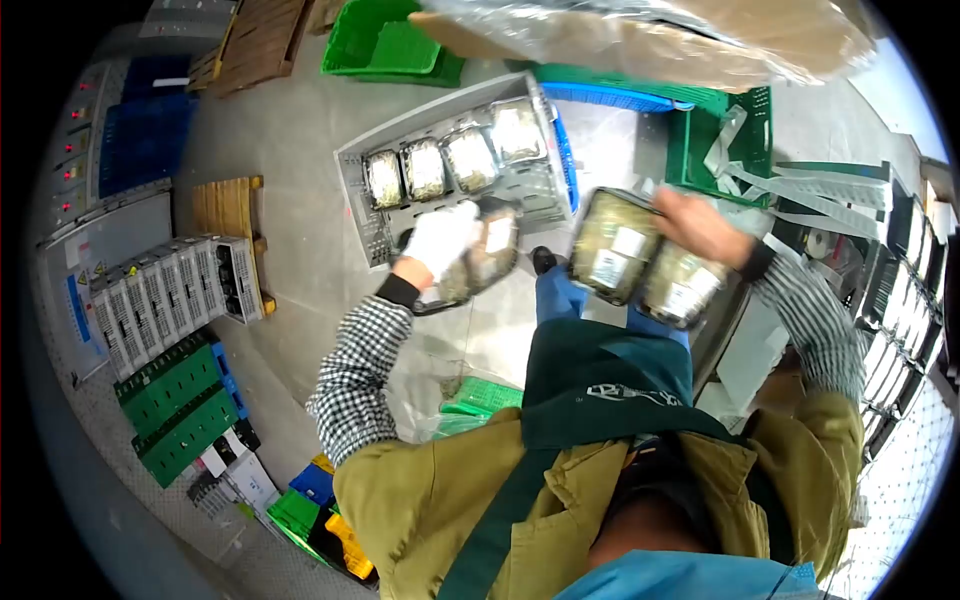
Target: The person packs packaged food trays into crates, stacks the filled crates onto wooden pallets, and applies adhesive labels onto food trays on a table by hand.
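My left hand (440, 240), in a white glove, is closed on two clear-topped black food trays (495, 245) at the near edge of a grey crate (372, 232). Pale, greenish contents and white labels show through their film; the lower tray is partly hidden by the glove. My bare right hand (700, 228) grips two more such trays (614, 250) side by side, right of the crate and above my legs. Inside the crate, several packed food trays (425, 168) stand in a row along its far side.
A green crate (385, 45) lies beyond the grey one. At the right, a dark green crate (750, 130) holds pale strips. Plastic-wrapped cardboard (680, 35) juts in overhead. Stacked grey crates (165, 300) and a wooden pallet (228, 210) stand at the left.
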The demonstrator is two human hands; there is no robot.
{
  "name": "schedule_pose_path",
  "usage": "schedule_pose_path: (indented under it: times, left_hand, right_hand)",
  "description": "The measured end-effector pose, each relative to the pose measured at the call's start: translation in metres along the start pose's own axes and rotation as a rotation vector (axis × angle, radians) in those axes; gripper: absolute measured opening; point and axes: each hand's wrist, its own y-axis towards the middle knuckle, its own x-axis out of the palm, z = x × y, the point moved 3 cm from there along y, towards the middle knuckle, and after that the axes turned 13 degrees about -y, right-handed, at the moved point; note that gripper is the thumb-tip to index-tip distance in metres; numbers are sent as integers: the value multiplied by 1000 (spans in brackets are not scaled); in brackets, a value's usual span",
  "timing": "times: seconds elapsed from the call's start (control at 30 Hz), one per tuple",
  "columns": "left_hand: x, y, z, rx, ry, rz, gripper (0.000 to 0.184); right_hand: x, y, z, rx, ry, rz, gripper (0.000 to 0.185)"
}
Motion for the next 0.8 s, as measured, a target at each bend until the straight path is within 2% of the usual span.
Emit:
schedule_pose_path:
  times: [0.03, 0.1, 0.13, 0.17, 0.23, 0.27, 0.33, 0.37, 0.4, 0.43, 0.47, 0.5, 0.57, 0.6, 0.63, 0.67, 0.7, 0.77, 0.8]
  left_hand:
    - [-4, -8, -56, 14, 24, 30, 15]
    - [-37, -12, -127, -154, 101, -46, 18]
    - [-43, -11, -88, -126, 157, 27, 17]
    - [-45, -17, -110, -90, 184, 95, 16]
    - [-28, -31, -140, 89, 272, 210, 13]
    - [-9, -30, -164, 72, 283, 227, 13]
    - [49, -36, -230, 22, 300, 283, 14]
    - [87, -33, -259, -62, 304, 329, 19]
    - [117, -29, -279, -194, 223, 277, 22]
    - [138, -25, -280, -326, 141, 225, 25]
    - [156, -22, -281, -465, 35, 65, 29]
    - [174, -21, -281, -558, -102, 98, 28]
    - [189, -27, -270, -531, -240, 479, 25]
    - [189, -32, -261, -649, -362, 597, 23]
    - [194, -35, -256, -844, -500, 604, 18]
    - [236, -39, -272, -986, -861, 691, 26]
    - [248, -26, -262, -1100, -1238, 747, 30]
    - [251, 1, -228, -1120, -1984, 828, 37]
    - [241, 23, -212, -1070, -2263, 851, 41]
  right_hand:
    - [9, 60, -33, -120, 6, -25, 22]
    - [22, 167, -89, -365, -30, 154, 21]
    - [19, 149, -81, -421, -86, 218, 18]
    - [22, 172, -99, -461, -147, 257, 17]
    - [26, 187, -121, -683, -323, 444, 18]
    - [41, 202, -119, -734, -378, 473, 22]
    - [97, 244, -116, -681, -373, 395, 24]
    - [134, 267, -104, -630, -344, 385, 27]
    - [170, 285, -96, -544, -434, 412, 34]
    - [196, 291, -85, -466, -497, 325, 36]
    - [216, 301, -80, -444, -442, 328, 35]
    - [220, 302, -78, -419, -389, 328, 35]
    - [219, 296, -75, -271, -314, 311, 35]
    - [209, 287, -76, -269, -300, 407, 36]
    - [204, 284, -72, -281, -226, 406, 35]
    - [207, 276, -69, -262, -219, 501, 33]
    - [213, 271, -64, -180, -148, 363, 37]
    - [189, 227, -78, -4, 226, 176, 34]
    - [203, 209, -75, -61, 284, 293, 31]
